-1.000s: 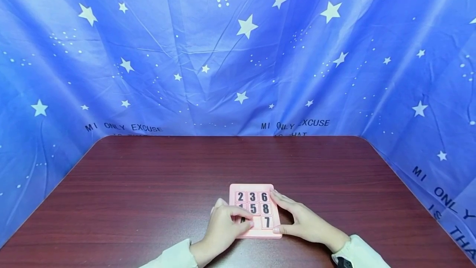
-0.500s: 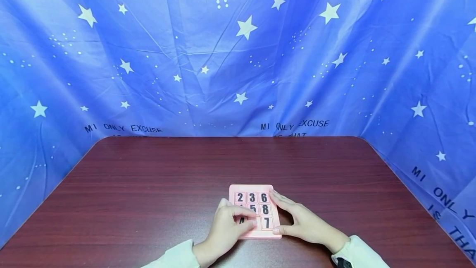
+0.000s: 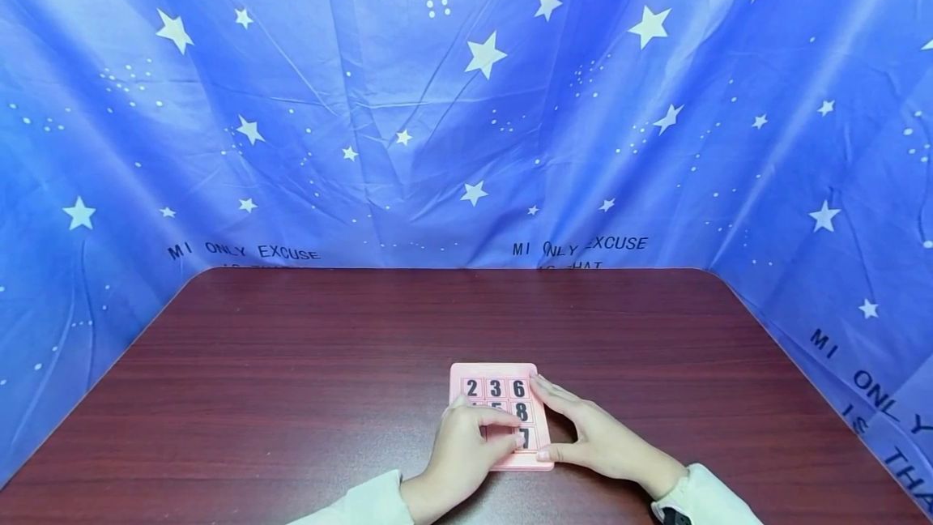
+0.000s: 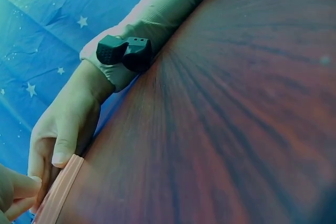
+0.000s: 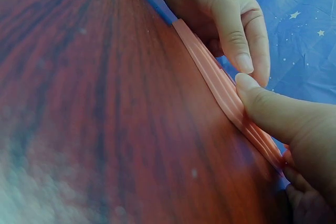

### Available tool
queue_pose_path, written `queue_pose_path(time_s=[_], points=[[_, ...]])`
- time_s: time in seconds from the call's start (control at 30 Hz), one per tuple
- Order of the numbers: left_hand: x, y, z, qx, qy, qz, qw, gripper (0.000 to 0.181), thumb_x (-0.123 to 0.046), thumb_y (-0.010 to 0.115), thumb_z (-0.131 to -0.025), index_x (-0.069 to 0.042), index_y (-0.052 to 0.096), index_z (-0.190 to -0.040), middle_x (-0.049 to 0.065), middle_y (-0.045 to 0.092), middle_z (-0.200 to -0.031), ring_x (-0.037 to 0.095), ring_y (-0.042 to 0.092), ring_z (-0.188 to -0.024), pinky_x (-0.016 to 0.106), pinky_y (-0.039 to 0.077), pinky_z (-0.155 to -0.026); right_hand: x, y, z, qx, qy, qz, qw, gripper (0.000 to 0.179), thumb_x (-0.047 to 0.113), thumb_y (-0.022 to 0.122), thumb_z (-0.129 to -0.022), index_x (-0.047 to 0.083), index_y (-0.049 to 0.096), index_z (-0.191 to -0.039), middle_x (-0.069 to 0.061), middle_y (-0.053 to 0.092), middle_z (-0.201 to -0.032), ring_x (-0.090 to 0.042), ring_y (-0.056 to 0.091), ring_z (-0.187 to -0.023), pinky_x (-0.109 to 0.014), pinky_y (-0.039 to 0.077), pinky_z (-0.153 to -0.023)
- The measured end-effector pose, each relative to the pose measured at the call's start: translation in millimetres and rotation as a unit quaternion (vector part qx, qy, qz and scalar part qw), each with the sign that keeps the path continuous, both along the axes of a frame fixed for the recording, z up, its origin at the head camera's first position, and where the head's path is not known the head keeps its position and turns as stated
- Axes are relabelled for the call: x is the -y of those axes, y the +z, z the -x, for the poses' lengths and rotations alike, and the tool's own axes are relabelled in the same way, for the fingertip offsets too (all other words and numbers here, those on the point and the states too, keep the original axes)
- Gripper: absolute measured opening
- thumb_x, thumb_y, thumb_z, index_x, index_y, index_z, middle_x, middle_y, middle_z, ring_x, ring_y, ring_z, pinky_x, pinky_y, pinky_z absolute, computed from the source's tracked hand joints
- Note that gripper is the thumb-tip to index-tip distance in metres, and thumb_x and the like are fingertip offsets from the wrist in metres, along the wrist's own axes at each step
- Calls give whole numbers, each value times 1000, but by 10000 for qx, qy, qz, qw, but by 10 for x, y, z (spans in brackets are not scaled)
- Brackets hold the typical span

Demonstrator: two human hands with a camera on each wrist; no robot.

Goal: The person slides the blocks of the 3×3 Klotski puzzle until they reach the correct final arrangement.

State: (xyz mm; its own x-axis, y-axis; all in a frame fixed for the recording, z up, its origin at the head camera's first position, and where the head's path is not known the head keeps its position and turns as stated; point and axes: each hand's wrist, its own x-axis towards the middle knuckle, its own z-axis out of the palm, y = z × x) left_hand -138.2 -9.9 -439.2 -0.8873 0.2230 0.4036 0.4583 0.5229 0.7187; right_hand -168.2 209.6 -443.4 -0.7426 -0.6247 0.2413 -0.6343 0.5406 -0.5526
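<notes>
A pink number slide puzzle (image 3: 499, 369) lies flat on the table, with black digits on square tiles. In the head view its top row reads 2, 3, 6, and an 8 tile (image 3: 521, 411) shows below the 6. My left hand (image 3: 462, 448) reaches over the lower left of the puzzle, thumb and forefinger tips close together at the partly covered 7 tile (image 3: 526, 438). It hides much of the lower two rows. My right hand (image 3: 601, 436) grips the puzzle's right side, thumb at the near corner and fingers along the far right edge.
The dark red wooden table (image 3: 328, 347) stretches out around the puzzle. A blue curtain (image 3: 408, 104) with white stars hangs behind and beside it. A black device (image 4: 126, 52) is strapped on the right sleeve.
My left hand has slid to the right across the puzzle, from the lower middle to the 7 tile, covering more of the tiles. The right hand keeps its place at the edge.
</notes>
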Motion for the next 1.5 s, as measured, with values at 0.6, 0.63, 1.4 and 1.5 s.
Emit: queue_pose_path(time_s=[0.6, 0.63, 1.4, 1.5], points=[[-101, 3, -11, -200, -267, 466, 9984, 16, -23, 77, -72, -23, 78, -88, -13, 72, -84, -5, 57, -76, 10, 39, -65, -12, 4, -25, 17, -73, -18, 10000, 81, 44, 69, -81, 1, 38, -142, -16, 36, -147, -31, 35, -133, -13, 20, -106], [-104, 2, -12, -227, -267, 472, 9983, 16, -23, 78, -72, -23, 78, -88, -14, 72, -84, -5, 56, -75, 10, 38, -65, -12, 7, -26, 13, -78, -15, 10000, 81, 44, 69, -81, 1, 38, -142, -16, 36, -147, -31, 35, -133, -13, 20, -106], [24, 9, 17, -396, -48, 887, 9953, 20, -25, 81, -68, -29, 77, -87, -16, 71, -82, -2, 45, -71, 23, 35, -69, -9, 36, -2, -35, 77, -30, 10000, 79, 40, 69, -82, 0, 36, -143, -21, 36, -146, -35, 37, -132, -18, 24, -107], [60, 6, 17, -350, -71, 858, 9957, 19, -26, 81, -69, -28, 77, -87, -16, 71, -82, -2, 45, -72, 24, 35, -70, -9, 34, -3, 6, 57, -42, 10000, 79, 41, 68, -83, 0, 36, -143, -20, 36, -146, -35, 36, -132, -19, 25, -107]])
